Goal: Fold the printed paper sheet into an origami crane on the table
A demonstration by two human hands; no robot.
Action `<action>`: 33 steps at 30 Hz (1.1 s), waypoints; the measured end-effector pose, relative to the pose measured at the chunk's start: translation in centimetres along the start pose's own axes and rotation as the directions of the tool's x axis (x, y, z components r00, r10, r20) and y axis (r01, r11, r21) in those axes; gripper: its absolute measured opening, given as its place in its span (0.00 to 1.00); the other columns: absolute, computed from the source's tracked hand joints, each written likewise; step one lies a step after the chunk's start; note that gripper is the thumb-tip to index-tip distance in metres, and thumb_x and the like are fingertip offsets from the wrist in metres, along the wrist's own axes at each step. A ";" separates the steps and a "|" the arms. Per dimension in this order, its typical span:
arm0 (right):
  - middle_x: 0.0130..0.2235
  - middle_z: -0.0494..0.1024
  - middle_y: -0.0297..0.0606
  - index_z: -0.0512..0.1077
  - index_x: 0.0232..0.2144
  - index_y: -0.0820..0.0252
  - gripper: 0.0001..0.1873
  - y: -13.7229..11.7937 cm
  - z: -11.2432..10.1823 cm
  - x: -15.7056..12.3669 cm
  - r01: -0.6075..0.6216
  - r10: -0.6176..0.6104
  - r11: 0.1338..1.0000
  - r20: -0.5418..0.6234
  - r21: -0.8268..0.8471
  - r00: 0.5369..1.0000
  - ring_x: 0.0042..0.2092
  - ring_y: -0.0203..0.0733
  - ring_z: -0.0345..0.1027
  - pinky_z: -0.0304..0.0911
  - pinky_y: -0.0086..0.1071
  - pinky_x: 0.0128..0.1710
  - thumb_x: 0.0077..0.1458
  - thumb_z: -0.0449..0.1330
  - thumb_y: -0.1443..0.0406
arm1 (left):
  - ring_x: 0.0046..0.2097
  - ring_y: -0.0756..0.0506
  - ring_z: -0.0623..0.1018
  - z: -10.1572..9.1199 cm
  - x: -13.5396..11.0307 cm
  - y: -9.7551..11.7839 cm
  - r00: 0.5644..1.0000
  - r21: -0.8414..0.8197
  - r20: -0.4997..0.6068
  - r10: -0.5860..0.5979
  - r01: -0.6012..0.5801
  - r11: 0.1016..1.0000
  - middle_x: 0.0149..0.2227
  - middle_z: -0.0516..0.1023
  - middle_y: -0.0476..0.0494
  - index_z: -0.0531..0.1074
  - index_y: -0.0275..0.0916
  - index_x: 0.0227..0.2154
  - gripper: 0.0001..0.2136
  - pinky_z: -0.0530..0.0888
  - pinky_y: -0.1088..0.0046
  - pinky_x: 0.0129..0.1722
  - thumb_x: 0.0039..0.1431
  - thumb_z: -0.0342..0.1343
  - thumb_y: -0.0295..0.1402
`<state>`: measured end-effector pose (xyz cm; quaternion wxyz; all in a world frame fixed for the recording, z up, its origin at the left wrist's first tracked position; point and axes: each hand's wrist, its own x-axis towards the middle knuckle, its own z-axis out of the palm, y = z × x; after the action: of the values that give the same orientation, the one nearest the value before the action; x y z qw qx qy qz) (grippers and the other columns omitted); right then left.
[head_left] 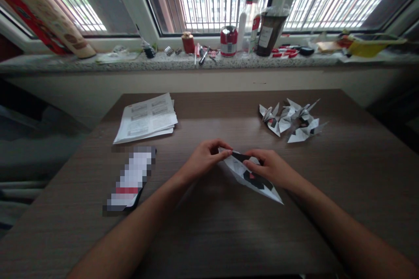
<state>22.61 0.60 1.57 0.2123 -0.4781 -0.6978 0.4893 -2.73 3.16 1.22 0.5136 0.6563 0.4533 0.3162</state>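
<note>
Between my two hands is a folded sheet of printed paper (240,172), white with dark patches and a bit of red. One pointed corner of it slants down to the right, above the table. My left hand (214,154) pinches its upper left corner between thumb and fingers. Farther right along the upper edge, my right hand (266,165) grips the paper with the thumb on the near face; some of its fingers are hidden behind the sheet. Several folded paper figures (297,120) with pointed tips sit beyond my right hand.
On the brown table (209,239), a stack of printed sheets (147,117) lies at the back left, with a phone (132,178) nearer, beside my left forearm. The stone windowsill (124,66) behind holds a red can (228,41), a dark drink cup (270,35) and red-handled scissors (284,53).
</note>
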 end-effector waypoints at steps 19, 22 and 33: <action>0.29 0.79 0.36 0.80 0.43 0.60 0.15 0.2 -1.8 0.2 0.011 -0.012 1.000 0.096 0.006 0.995 0.28 0.38 0.70 0.60 0.31 0.27 0.65 0.60 0.57 | 0.42 0.45 0.81 -1.1 -0.2 0.6 0.983 -0.254 0.177 -0.050 0.094 0.963 0.41 0.83 0.41 0.79 0.38 0.54 0.17 0.77 0.66 0.46 0.66 0.64 0.39; 0.28 0.79 0.35 0.80 0.43 0.60 0.15 0.2 -1.7 0.2 0.000 0.002 1.000 0.096 -0.030 0.995 0.27 0.37 0.69 0.57 0.30 0.25 0.65 0.60 0.56 | 0.40 0.45 0.81 -1.0 -0.2 0.9 0.989 -0.104 0.150 0.003 0.012 0.994 0.42 0.83 0.41 0.80 0.39 0.51 0.14 0.76 0.69 0.43 0.67 0.60 0.38; 0.37 0.83 0.40 0.77 0.48 0.61 0.19 1.1 -1.8 0.4 -0.007 0.002 0.995 0.049 0.102 0.999 0.35 0.40 0.77 0.67 0.31 0.34 0.64 0.62 0.53 | 0.41 0.42 0.80 0.1 0.0 0.5 0.996 0.149 0.041 0.083 -0.088 0.985 0.39 0.84 0.43 0.81 0.39 0.39 0.08 0.74 0.68 0.44 0.65 0.60 0.37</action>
<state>24.29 1.88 1.34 0.2182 -0.4563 -0.6758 0.5362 -2.48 3.07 1.66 0.4564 0.7175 0.4382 0.2914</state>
